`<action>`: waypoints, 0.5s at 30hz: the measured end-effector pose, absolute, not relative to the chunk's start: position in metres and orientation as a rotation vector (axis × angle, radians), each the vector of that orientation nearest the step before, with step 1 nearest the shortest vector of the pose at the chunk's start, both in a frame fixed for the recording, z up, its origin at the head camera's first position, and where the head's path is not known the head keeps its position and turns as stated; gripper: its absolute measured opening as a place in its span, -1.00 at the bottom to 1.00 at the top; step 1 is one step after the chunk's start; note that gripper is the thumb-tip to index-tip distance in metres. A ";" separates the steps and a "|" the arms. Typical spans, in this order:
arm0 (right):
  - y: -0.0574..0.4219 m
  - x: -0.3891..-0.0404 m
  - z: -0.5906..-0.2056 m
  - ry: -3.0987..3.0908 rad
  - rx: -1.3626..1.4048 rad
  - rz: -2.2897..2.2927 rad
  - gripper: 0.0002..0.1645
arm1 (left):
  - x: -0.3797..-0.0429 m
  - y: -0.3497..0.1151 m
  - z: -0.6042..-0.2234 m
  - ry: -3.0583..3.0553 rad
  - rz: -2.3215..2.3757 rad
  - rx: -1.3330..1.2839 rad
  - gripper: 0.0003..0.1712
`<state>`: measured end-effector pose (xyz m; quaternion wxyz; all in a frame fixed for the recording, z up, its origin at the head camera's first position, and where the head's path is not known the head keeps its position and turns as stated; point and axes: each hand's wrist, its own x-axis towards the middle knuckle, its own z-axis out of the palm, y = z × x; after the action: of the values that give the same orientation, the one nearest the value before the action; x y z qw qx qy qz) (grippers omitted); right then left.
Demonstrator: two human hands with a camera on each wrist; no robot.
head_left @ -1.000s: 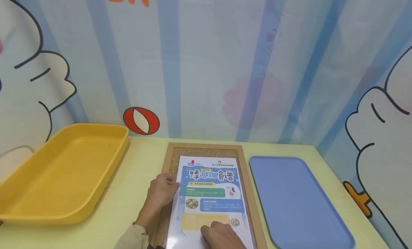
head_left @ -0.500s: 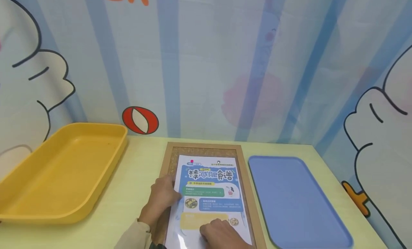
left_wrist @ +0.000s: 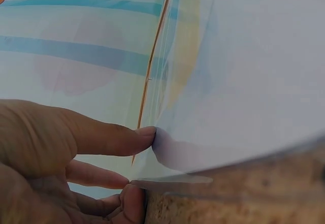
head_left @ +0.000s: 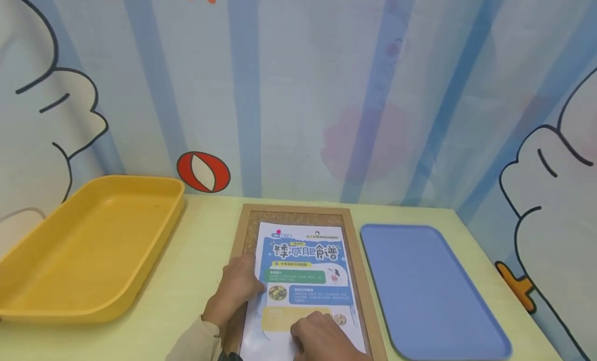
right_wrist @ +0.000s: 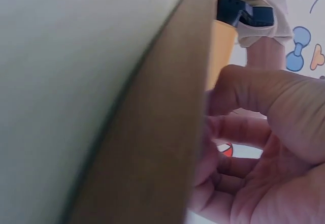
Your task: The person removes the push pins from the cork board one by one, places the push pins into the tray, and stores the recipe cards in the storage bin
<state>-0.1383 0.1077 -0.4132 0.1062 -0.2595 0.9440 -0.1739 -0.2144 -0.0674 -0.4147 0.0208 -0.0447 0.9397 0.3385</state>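
Observation:
A printed poster with Chinese lettering lies on a wood-framed cork board. Along its left edge, my left hand holds the sheet. The thumb sits on the poster's edge in the left wrist view, and the other fingers curl below it at the edge. My right hand rests low on the poster with bent fingers. In the right wrist view the wooden frame hides that hand's fingertips, so what they hold cannot be seen. A pink pushpin and a pale one mark the top.
A deep yellow tray stands to the left of the board. On the right lies a flat blue tray. Behind the pale yellow table hangs a striped cartoon backdrop.
My left hand has shifted slightly along the poster's left edge, its thumb now reaching lower and further onto the sheet. The right hand stays almost in place.

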 end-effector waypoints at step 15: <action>0.110 -0.147 -0.410 2.515 -0.424 -0.775 -0.92 | -0.213 -0.064 -0.415 2.940 0.987 -0.132 -0.28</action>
<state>-0.1472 0.1101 -0.4101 0.2358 -0.1546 0.9168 -0.2827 -0.2128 -0.0642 -0.4150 0.0187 -0.0426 0.9470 0.3177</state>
